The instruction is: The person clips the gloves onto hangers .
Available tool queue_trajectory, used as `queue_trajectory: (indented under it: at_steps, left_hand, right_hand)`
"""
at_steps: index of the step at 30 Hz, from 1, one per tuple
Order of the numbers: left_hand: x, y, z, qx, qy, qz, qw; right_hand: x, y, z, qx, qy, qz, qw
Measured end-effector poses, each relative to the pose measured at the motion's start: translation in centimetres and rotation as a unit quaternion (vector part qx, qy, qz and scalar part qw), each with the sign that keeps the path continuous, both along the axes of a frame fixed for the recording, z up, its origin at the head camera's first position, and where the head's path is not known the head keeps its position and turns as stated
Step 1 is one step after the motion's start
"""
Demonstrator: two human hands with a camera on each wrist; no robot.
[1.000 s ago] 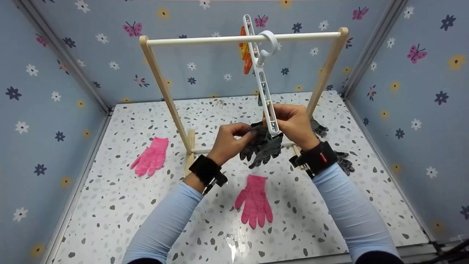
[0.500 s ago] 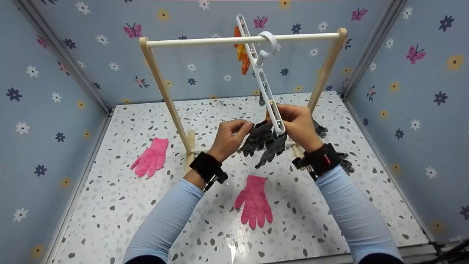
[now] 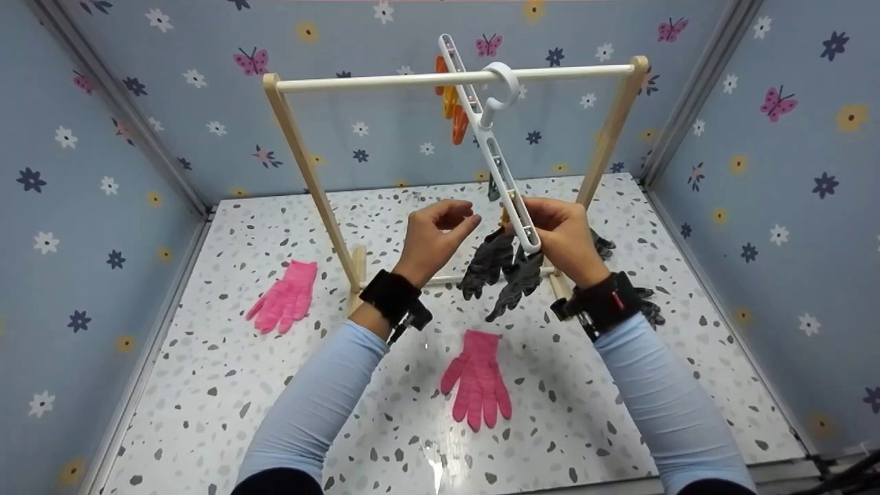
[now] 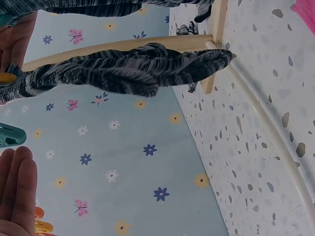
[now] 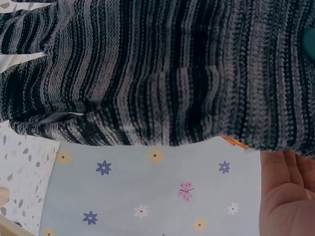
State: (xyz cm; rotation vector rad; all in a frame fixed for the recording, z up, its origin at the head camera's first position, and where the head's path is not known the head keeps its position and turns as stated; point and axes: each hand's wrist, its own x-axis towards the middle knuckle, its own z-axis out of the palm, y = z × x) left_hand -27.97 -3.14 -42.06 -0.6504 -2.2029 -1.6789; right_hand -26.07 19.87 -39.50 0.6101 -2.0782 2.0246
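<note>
Two dark striped gloves hang by their cuffs, fingers downward, below the near end of a white hanger, which hooks over the rail of a wooden rack. The rear striped glove hangs at a yellow clip; the front striped glove hangs at the end, where the right wrist view shows a green clip on its cuff. The left hand stands apart from both gloves, its fingers bent loosely and released, holding nothing. The right hand is at the yellow clip, its fingers curled behind the hanger; whether they pinch clip or cuff, or merely touch, cannot be told. Another green clip hangs farther along the bar, and orange and yellow clips hang at the far end. On the speckled table lie two pink gloves, one at left, one in front.
</note>
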Motion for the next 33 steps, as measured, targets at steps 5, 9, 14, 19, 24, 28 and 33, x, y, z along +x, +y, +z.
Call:
queue_trajectory:
  at_steps: [5,9,14,19,24,28,33]
  left_hand:
    - [-0.8,0.4,1.1,0.005,0.008,-0.004,0.9999]
    - [-1.5,0.6,1.8,0.002,0.009,-0.010,0.9999]
    - [-2.0,0.7,2.6,-0.025,0.011,-0.016,0.9995]
    - [-2.4,0.9,3.1,-0.041,0.019,-0.025,0.9987]
    - [-2.8,1.3,3.5,-0.048,0.017,-0.029,0.9983]
    - [-2.9,1.7,3.7,-0.051,0.014,-0.029,0.9982]
    - [-3.0,2.1,3.8,-0.061,0.020,-0.028,0.9975]
  right_hand:
    - [0.2,0.1,0.0,-0.010,0.002,0.009,1.000]
    - [0.2,0.2,0.0,-0.013,0.002,0.021,1.000]
    - [0.3,0.2,0.2,-0.020,-0.003,0.036,0.999]
    - [0.5,0.4,0.3,-0.028,-0.010,0.040,0.999]
    - [0.5,0.4,0.2,-0.028,-0.016,0.037,0.999]
    - [0.4,0.5,0.1,-0.030,-0.016,0.036,0.999]
    - [0.4,0.5,0.0,-0.035,-0.022,0.031,0.999]
